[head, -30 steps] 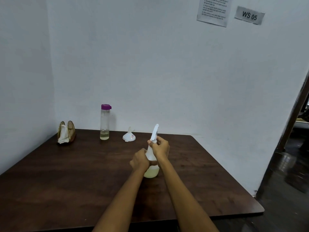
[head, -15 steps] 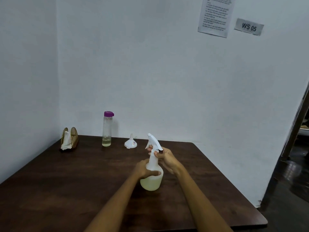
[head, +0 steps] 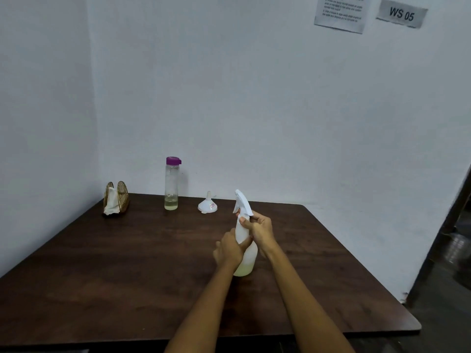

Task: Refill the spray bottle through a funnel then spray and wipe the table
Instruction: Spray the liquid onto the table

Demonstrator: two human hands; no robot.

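Note:
A white spray bottle (head: pixel 246 261) with pale yellow liquid at its bottom stands upright on the dark wooden table (head: pixel 127 263). My left hand (head: pixel 230 247) wraps around its body. My right hand (head: pixel 258 229) grips the neck just under the white trigger head (head: pixel 242 202). A white funnel (head: pixel 207 205) lies mouth down near the back wall. Left of it stands a clear bottle (head: pixel 172 184) with a purple cap and a little yellowish liquid.
A wicker holder (head: pixel 116 197) with a white cloth sits in the back left corner. White walls close the table at the back and left. The table's right edge drops to a dark floor (head: pixel 448 289) beside a doorway.
The trigger head has turned in my right hand, from pointing upward to angled left. Both hands stayed on the bottle, which stayed standing on the table.

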